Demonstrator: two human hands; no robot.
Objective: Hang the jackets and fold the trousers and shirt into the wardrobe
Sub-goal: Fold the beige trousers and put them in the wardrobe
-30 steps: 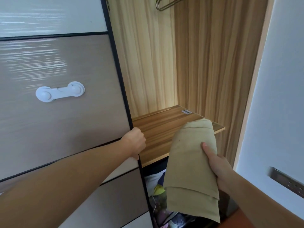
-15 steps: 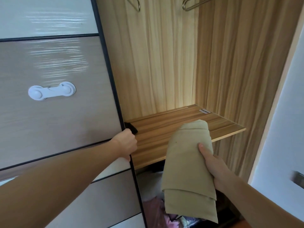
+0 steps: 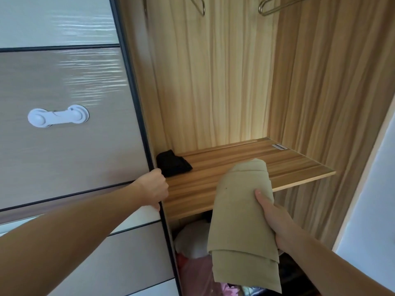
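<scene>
My right hand grips a folded beige garment, thumb on top, and holds it just in front of the wooden wardrobe shelf. The garment's far end overlaps the shelf's front edge. My left hand curls round the dark edge of the sliding wardrobe door. A small folded black item lies at the shelf's left back corner.
Metal hangers hang at the top of the open compartment. Below the shelf lie a white bundle and pinkish clothes. A white child-lock latch sits on the door. A pale wall bounds the right.
The sliding door has moved left under my left hand, widening the opening and uncovering the black item. The beige garment stays in my right hand in front of the shelf.
</scene>
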